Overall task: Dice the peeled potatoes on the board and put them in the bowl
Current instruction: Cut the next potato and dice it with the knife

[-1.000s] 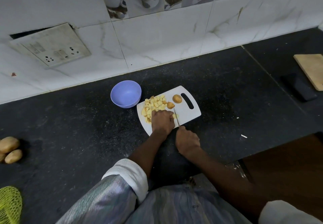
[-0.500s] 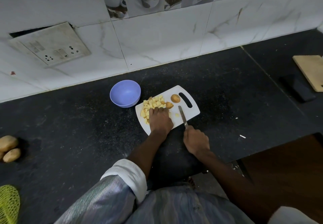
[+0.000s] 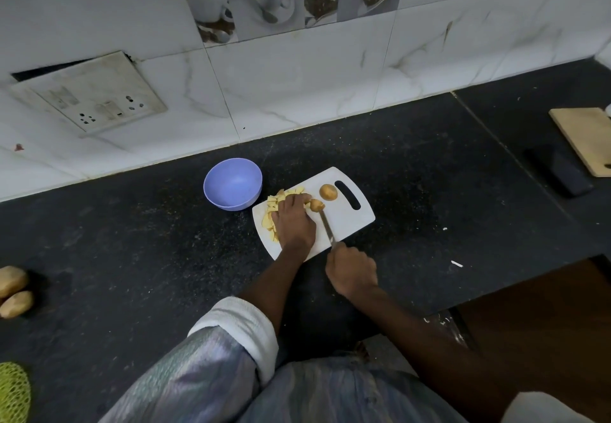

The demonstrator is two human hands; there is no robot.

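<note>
1. Potatoes sit on the white cutting board (image 3: pixel 350 221) in three lots: a heap of diced pieces (image 3: pixel 273 214) at its left end, a small piece (image 3: pixel 316 205) near the middle, and a rounder one (image 3: pixel 328 192) just beside the handle slot at the far right.
2. Left hand (image 3: pixel 292 222) lies over the diced heap with its fingers reaching toward the small piece; whether they touch it I cannot tell. Its grip looks loose and flat, pressing rather than clamped.
3. Right hand (image 3: pixel 352 270) has its grip closed round the handle of the knife (image 3: pixel 326 226), at the near edge of the board. The blade runs far-left, its tip at the small piece.
4. The step in hand seems to be bringing that piece under the blade. It would go best with the piece set on a flat face so it cannot roll, left fingertips curled back from the edge, and cuts straight down.
5. Purple bowl (image 3: pixel 233 184) stands on the dark worktop (image 3: pixel 132 241) just left of the board and looks empty, so the diced heap has yet to be moved. Sliding the board's left end toward the bowl's rim would help keep the pieces off the worktop.
6. No brand, label or readable writing shows on anything.
</note>
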